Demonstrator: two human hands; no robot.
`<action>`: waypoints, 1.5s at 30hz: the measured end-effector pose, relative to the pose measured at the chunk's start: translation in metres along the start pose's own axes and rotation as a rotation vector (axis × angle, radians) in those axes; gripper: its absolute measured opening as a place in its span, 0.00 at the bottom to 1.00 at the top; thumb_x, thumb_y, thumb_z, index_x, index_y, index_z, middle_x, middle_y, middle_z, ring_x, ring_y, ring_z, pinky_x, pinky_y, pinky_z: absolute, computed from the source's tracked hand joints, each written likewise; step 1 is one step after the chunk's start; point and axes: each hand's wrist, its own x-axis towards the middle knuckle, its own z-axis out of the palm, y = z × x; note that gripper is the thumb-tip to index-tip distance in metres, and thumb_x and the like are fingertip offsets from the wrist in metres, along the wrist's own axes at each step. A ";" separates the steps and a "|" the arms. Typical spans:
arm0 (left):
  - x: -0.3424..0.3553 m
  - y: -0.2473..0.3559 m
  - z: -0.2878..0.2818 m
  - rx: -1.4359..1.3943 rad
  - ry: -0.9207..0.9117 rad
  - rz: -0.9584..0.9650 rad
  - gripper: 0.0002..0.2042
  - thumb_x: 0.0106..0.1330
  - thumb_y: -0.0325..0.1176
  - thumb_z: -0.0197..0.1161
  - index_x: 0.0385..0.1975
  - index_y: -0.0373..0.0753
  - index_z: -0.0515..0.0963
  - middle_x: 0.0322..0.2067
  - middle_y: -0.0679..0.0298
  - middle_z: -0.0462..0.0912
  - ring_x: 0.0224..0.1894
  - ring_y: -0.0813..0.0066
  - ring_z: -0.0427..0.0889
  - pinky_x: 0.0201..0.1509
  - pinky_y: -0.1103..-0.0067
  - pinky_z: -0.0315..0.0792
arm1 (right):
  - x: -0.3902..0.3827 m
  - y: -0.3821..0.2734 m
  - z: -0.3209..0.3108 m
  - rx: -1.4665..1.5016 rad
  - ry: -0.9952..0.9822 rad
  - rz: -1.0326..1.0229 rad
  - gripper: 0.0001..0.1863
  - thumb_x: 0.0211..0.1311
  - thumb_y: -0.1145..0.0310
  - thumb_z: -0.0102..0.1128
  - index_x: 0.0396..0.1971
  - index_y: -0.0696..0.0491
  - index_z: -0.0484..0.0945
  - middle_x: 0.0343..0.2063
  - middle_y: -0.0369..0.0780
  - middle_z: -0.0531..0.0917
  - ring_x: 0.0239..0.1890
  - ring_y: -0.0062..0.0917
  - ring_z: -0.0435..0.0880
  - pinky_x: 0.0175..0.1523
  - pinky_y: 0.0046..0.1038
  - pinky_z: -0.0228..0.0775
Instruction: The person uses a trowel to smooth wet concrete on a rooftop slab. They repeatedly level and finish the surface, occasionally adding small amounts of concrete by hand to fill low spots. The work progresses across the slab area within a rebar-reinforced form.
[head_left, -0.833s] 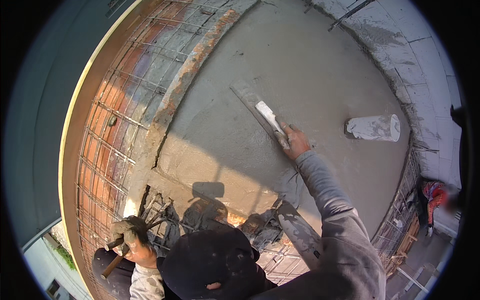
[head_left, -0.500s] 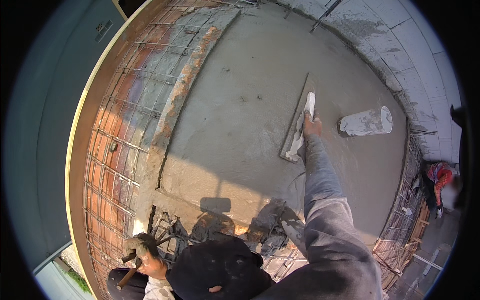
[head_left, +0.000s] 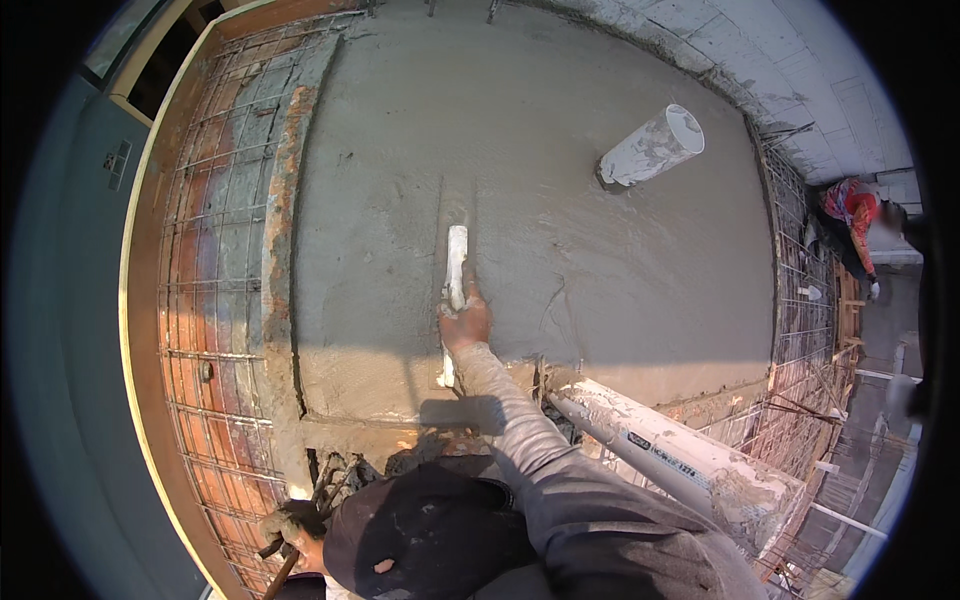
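My right hand [head_left: 466,322] is closed around the white, cement-smeared handle of a long finishing trowel [head_left: 457,250]. Its narrow blade lies flat on wet grey concrete [head_left: 400,130], pointing away from me. At the lower left, my left hand [head_left: 308,550] is closed on a wooden-handled tool [head_left: 282,575]; its head is caked with cement or hidden, so its kind does not show. This hand is beside the rebar mesh, partly covered by my dark-clad knee [head_left: 430,540].
A white pipe stub [head_left: 655,148] rises from the concrete. Another white pipe [head_left: 660,450] lies at the near right. Rebar mesh [head_left: 215,230] runs along the left inside a wooden form board [head_left: 145,290]. A block wall [head_left: 790,60] bounds the far right; a person in red [head_left: 850,210] bends beyond.
My right hand has drawn the trowel left and toward me, turning its blade nearly straight ahead. The view has shifted, bringing the near white pipe into fuller sight. My left hand keeps its grip.
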 end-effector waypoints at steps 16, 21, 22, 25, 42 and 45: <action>0.009 -0.003 0.013 -0.046 -0.087 -0.026 0.12 0.61 0.32 0.62 0.35 0.29 0.72 0.31 0.60 0.75 0.29 0.70 0.74 0.33 0.76 0.72 | -0.036 0.058 -0.015 0.478 0.166 0.080 0.40 0.54 0.88 0.56 0.68 0.54 0.55 0.60 0.45 0.67 0.57 0.27 0.70 0.55 0.28 0.69; 0.010 -0.005 0.012 -0.060 -0.098 -0.043 0.12 0.61 0.33 0.63 0.34 0.29 0.72 0.30 0.60 0.75 0.29 0.70 0.74 0.33 0.76 0.72 | 0.041 0.100 -0.054 0.525 0.851 0.046 0.29 0.54 0.80 0.64 0.57 0.64 0.66 0.43 0.45 0.81 0.42 0.31 0.81 0.49 0.28 0.72; 0.010 -0.005 0.011 -0.063 -0.099 -0.043 0.12 0.60 0.33 0.63 0.34 0.29 0.72 0.30 0.60 0.75 0.28 0.70 0.74 0.33 0.75 0.72 | 0.049 0.102 -0.057 0.511 0.784 -0.004 0.31 0.54 0.82 0.64 0.59 0.63 0.63 0.45 0.45 0.80 0.44 0.31 0.80 0.51 0.29 0.72; 0.012 -0.006 0.005 -0.054 -0.109 -0.034 0.12 0.60 0.33 0.64 0.33 0.30 0.72 0.30 0.60 0.75 0.28 0.70 0.74 0.32 0.75 0.72 | 0.053 0.089 -0.048 0.471 0.552 0.018 0.36 0.53 0.82 0.64 0.62 0.62 0.59 0.49 0.47 0.78 0.47 0.32 0.78 0.54 0.30 0.71; -0.007 0.006 0.001 -0.225 -0.082 -0.103 0.14 0.57 0.35 0.66 0.30 0.31 0.72 0.27 0.60 0.75 0.26 0.69 0.74 0.31 0.75 0.73 | 0.136 -0.014 -0.013 0.100 0.284 -0.168 0.36 0.51 0.73 0.68 0.60 0.62 0.63 0.43 0.47 0.82 0.43 0.34 0.82 0.49 0.31 0.74; -0.011 0.026 0.007 -0.264 -0.087 -0.121 0.14 0.57 0.35 0.66 0.29 0.31 0.71 0.27 0.60 0.75 0.25 0.69 0.74 0.31 0.75 0.73 | 0.166 -0.014 -0.003 0.083 0.058 -0.194 0.34 0.51 0.70 0.68 0.59 0.62 0.66 0.44 0.49 0.82 0.44 0.35 0.82 0.50 0.31 0.74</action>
